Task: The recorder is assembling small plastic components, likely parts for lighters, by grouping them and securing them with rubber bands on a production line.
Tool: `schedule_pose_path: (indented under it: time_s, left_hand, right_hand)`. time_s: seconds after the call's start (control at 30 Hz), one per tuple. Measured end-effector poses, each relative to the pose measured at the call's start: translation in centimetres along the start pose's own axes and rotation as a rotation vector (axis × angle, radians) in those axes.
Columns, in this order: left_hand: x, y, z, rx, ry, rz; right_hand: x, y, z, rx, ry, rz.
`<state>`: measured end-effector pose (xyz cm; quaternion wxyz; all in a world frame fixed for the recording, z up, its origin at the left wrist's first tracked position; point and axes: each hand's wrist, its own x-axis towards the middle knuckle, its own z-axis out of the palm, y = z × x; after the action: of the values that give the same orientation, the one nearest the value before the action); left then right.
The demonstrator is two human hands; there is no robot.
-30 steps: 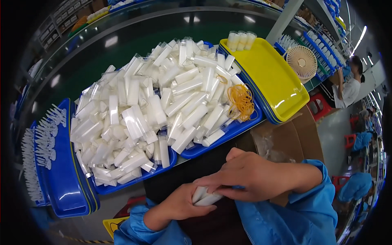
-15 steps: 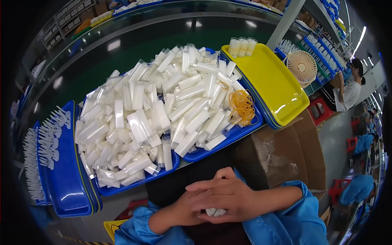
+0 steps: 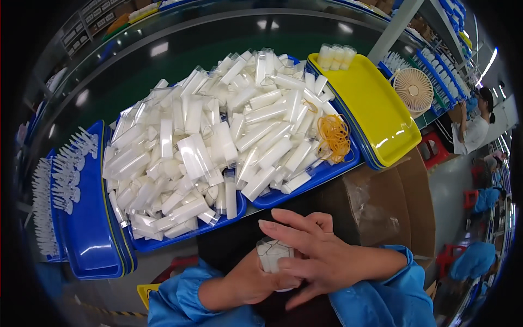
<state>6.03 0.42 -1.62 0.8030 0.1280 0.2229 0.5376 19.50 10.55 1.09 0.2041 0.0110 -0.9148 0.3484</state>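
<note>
- Left hand (image 3: pixel 256 283): at 6 o'clock in the head view, closed around a small bundle of white plastic tubes in clear wrappers (image 3: pixel 274 254), held upright just above the lap.
- Right hand (image 3: pixel 316 256): laid over the left, fingers partly curled against the bundle's right side, index finger extended toward 9 o'clock. It presses on the bundle; how firmly it grips cannot be told.
- A thin band appears to loop the bundle top; too small to confirm.
- Risk, judged: the tubes are smooth and wrapped, so uneven pressure between the hands could let one slide out and drop between the knees, where the brown cardboard box (image 3: pixel 376 204) at 4 o'clock does not reach.
- Risk, judged: a band released under tension could snap off or scatter the tubes.
- Edges: the near rim of the long blue plastic tray (image 3: pixel 305 191) lies just beyond the fingertips at 12 o'clock; its heap of loose white wrapped tubes (image 3: pixel 218 131) reaches that rim, so a lifted hand could knock pieces off the desk.
- A tangle of orange rubber bands (image 3: pixel 333 136) lies at 1 o'clock on the tray.
- Open room: the yellow plastic tray (image 3: pixel 376 114) at 2 o'clock is largely bare; the stacked blue trays (image 3: pixel 87 229) at 9 o'clock show bare floor.
</note>
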Motion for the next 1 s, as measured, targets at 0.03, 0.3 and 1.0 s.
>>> schedule_pose_path:
  time_s: [0.03, 0.3, 1.0]
  left_hand:
    - [0.0, -0.3, -0.1, -0.057, -0.047, 0.026]
    - [0.8, -1.9, -1.8, -0.211, -0.235, 0.047]
    - [1.5, -0.8, -2.7, 1.135, -0.11, 0.503]
  right_hand:
    - [0.1, -0.1, -0.1, -0.06, -0.039, -0.01]
    - [-0.4, -0.1, -0.1, -0.105, 0.039, 0.053]
    - [-1.6, 0.9, -1.5, 0.242, -0.165, 0.096]
